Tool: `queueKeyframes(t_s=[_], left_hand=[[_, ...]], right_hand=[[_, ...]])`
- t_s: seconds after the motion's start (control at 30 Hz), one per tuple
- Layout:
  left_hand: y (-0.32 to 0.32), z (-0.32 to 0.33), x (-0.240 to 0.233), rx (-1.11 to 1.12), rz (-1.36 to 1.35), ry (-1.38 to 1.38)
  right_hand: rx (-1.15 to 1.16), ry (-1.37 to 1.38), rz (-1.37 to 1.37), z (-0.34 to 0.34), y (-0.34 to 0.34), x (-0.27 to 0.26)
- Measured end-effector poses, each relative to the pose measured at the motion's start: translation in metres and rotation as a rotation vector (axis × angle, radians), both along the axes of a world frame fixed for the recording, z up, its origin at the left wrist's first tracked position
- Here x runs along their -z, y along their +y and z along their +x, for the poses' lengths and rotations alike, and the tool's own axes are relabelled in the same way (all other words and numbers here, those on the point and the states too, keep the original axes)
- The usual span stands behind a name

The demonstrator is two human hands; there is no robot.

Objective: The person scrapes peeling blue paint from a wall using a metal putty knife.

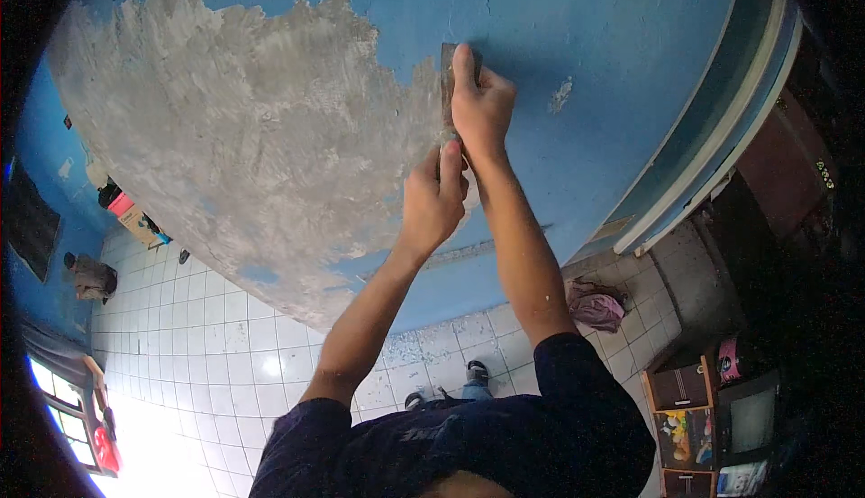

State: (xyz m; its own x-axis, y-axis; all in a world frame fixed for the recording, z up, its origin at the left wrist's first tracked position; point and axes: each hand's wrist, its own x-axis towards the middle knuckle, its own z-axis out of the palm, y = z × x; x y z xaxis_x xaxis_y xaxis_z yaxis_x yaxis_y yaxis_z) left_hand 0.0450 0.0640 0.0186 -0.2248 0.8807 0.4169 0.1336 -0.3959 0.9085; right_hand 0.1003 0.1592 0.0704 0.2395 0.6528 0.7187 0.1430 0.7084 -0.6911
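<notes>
My left hand (436,194) grips the handle of a scraper, thumb pointing up along it. Higher on the tool, my right hand (483,99) is closed around its metal blade (447,85), with the thumb laid along the blade near its top. The blade lies against the wall, at the border between blue paint (608,58) and a wide bare grey plaster patch (284,106). A small chipped spot (561,95) shows in the paint to the right of my right hand. My fingers hide most of the handle.
White floor tiles (216,336) run below the wall, with paint flakes (402,349) near my feet. A pink cloth (598,310) lies by the door frame (703,153). Lower right stand a wooden cabinet (682,407) and a television (751,420). Boxes (140,223) sit at far left.
</notes>
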Motion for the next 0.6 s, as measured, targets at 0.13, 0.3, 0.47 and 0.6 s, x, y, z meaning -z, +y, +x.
queueKeyframes(t_s=[0.13, 0.3, 0.47, 0.6], left_hand=[[-0.015, -0.001, 0.037, 0.001, -0.132, -0.013], [-0.008, 0.003, -0.005, 0.075, -0.098, -0.098], [-0.016, 0.002, 0.039, 0.114, -0.159, -0.176], [-0.011, 0.001, -0.007, 0.136, -0.128, -0.194]], right_hand=[[0.112, -0.095, -0.063, -0.004, -0.008, 0.04], [0.025, -0.111, -0.132, 0.005, 0.0, -0.009], [0.158, -0.064, 0.13, -0.002, 0.004, 0.04], [0.03, -0.069, -0.1, 0.001, -0.003, -0.011]])
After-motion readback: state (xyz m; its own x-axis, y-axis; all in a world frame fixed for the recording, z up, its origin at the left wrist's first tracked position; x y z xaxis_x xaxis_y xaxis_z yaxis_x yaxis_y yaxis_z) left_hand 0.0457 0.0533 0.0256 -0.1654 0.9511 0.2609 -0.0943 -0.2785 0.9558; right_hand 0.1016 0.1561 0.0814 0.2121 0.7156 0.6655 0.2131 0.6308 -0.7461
